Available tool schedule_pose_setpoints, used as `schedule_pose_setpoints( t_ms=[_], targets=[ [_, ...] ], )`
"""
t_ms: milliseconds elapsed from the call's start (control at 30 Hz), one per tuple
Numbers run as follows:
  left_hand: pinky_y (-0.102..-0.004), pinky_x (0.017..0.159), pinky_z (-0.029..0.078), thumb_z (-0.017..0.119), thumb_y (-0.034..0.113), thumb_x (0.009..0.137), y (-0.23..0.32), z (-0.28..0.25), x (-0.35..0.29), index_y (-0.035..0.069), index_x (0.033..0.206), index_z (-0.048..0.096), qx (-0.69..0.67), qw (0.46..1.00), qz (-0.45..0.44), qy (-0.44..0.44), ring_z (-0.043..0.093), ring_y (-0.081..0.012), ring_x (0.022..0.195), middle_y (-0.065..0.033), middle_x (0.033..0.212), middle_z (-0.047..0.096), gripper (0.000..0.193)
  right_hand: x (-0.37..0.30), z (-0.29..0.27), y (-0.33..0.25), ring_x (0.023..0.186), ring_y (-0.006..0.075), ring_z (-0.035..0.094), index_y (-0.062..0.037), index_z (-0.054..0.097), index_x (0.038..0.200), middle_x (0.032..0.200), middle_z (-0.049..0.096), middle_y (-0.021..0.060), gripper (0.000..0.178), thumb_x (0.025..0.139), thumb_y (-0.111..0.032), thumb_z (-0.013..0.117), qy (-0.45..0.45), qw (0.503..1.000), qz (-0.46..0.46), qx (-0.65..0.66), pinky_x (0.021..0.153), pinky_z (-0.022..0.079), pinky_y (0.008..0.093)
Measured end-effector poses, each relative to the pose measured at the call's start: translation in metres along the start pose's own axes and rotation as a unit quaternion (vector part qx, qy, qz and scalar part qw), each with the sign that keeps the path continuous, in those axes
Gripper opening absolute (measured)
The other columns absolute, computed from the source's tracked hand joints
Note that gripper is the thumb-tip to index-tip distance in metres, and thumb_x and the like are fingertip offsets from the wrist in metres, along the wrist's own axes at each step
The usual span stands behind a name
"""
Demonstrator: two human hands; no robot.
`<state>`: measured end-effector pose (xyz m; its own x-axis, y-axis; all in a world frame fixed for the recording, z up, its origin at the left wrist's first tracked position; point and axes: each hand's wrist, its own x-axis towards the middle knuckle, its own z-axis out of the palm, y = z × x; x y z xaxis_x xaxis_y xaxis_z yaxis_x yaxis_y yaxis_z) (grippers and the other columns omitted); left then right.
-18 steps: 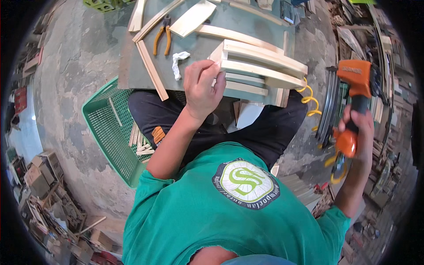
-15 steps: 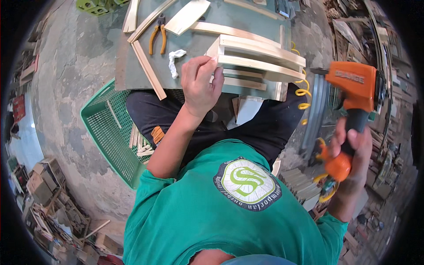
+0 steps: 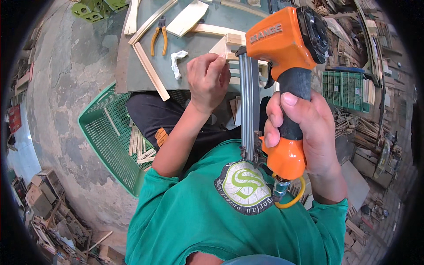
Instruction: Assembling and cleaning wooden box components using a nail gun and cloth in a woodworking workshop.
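My right hand [image 3: 316,126] is wrapped round the black grip of an orange nail gun [image 3: 278,42], with a grey magazine and a yellow air hose. The gun's nose is close to a pale wooden frame [image 3: 234,39] on the bench; I cannot tell whether they touch. The gun hides most of the frame. My left hand [image 3: 206,81] pinches the frame's left corner with bent fingers. Left of that hand lie a crumpled white scrap [image 3: 177,62], pliers with orange handles [image 3: 159,39] and a wooden strip [image 3: 151,71].
The grey-green bench [image 3: 172,84] stands ahead of my lap. By my left leg is a green plastic basket [image 3: 99,143] holding wooden sticks [image 3: 139,141]. Another green crate [image 3: 344,90] is at the right, among stacked wood. Boxes and scrap wood [image 3: 44,194] line the left.
My right hand has brought the nail gun leftward from the right side to the frame. The left hand stays at the frame's corner, shifted slightly right.
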<state>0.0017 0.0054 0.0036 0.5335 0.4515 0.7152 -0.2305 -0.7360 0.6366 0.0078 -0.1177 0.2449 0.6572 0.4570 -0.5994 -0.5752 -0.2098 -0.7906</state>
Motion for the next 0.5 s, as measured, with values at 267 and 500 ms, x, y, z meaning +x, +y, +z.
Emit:
schedule_pose_setpoints(
  t_ms=[267,500],
  targets=[
    [-0.0389,0.075,0.046,0.076,-0.002,0.072,-0.005,0.001,-0.001,0.006,0.107,0.062,-0.015,1.0,0.006,0.007,0.063,-0.0281,0.082,-0.01,0.094,0.064,0.038,0.006,0.012,0.0,0.06,0.0133,0.06,-0.0026,0.052,0.096,0.075,0.058,0.0048,0.022,0.096,-0.023,0.06,-0.004,1.0,0.011,-0.016,0.056,0.05,0.0278],
    [-0.038,0.075,0.045,0.076,-0.003,0.071,-0.004,0.0,0.001,0.007,0.106,0.063,-0.016,1.0,0.002,0.003,0.062,-0.0271,0.081,-0.009,0.093,0.064,0.038,0.008,0.013,0.002,0.058,0.0131,0.061,-0.0033,0.052,0.088,0.069,0.059,0.0057,0.025,0.097,-0.027,0.057,-0.003,1.0,-0.004,-0.018,0.056,0.052,0.0273]
  ],
)
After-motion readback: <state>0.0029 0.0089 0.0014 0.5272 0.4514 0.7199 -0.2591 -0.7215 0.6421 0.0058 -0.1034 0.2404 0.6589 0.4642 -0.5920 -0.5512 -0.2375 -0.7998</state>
